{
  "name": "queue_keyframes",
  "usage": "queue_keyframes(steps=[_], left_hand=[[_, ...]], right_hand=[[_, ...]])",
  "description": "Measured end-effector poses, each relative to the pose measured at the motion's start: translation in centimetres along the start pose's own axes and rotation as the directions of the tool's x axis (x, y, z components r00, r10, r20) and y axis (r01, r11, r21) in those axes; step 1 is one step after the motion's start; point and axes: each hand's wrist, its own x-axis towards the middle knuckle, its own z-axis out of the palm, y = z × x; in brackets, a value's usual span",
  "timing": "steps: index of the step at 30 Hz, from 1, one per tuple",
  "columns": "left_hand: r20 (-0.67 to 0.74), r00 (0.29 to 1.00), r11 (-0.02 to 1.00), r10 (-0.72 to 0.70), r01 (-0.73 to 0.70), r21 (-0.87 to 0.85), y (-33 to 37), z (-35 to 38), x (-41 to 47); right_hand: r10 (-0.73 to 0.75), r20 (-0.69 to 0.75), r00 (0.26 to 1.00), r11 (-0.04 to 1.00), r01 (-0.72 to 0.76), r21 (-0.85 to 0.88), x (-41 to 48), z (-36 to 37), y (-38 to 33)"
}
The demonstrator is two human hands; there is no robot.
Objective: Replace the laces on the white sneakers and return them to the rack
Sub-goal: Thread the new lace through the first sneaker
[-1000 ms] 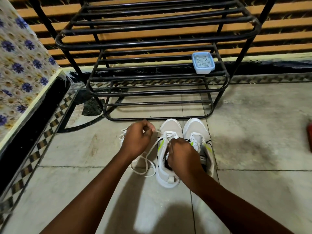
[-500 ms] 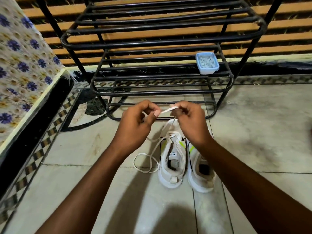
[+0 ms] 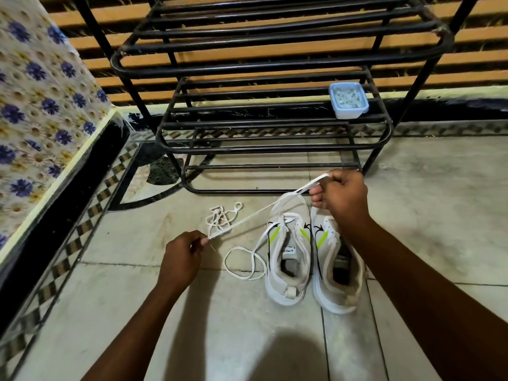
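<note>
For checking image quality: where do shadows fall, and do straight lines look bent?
Head view: a dark shadow covers the floor at bottom centre; head view: the rack bars curve and its posts splay, wide-angle distortion; the taut lace looks sharp.

You look down at a pale tiled floor (image 3: pixel 439 215) with thin dark lines between the tiles. A strip of little checked tiles (image 3: pixel 85 226) runs along its left side. A cloth (image 3: pixel 41 105) with blue flowers covers something raised there. The back wall (image 3: pixel 481 31) has orange and dark stripes.
</note>
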Motion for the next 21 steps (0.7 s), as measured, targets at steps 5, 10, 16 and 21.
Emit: queue_keyframes(steps=[5, 10, 16, 21], left_hand=[[0.036, 0.997, 0.979, -0.066, 0.071, -0.191, 2.3, 0.3, 0.3], [0.207, 0.973, 0.799, -0.106, 0.207, -0.565, 7.6, 1.4, 0.4], [0.252, 0.966, 0.66, -0.058, 0.226, -0.716, 12.7, 3.7, 1.0], [0.291, 0.952, 0.642, -0.098, 0.284, -0.712, 15.4, 5.4, 2.3]], right_hand=[[0.013, 0.191, 0.982, 0.999, -0.004, -0.049, 0.1, 0.8, 1.3], [0.028, 0.207, 0.978, 0.985, 0.008, -0.17, -0.4, 0.7, 3.7], [-0.232, 0.241, 0.942, 0.815, 0.324, -0.48, -3.6, 0.2, 4.7], [-0.082, 0.337, 0.938, 0.609, 0.315, -0.728, -5.0, 0.8, 4.8]])
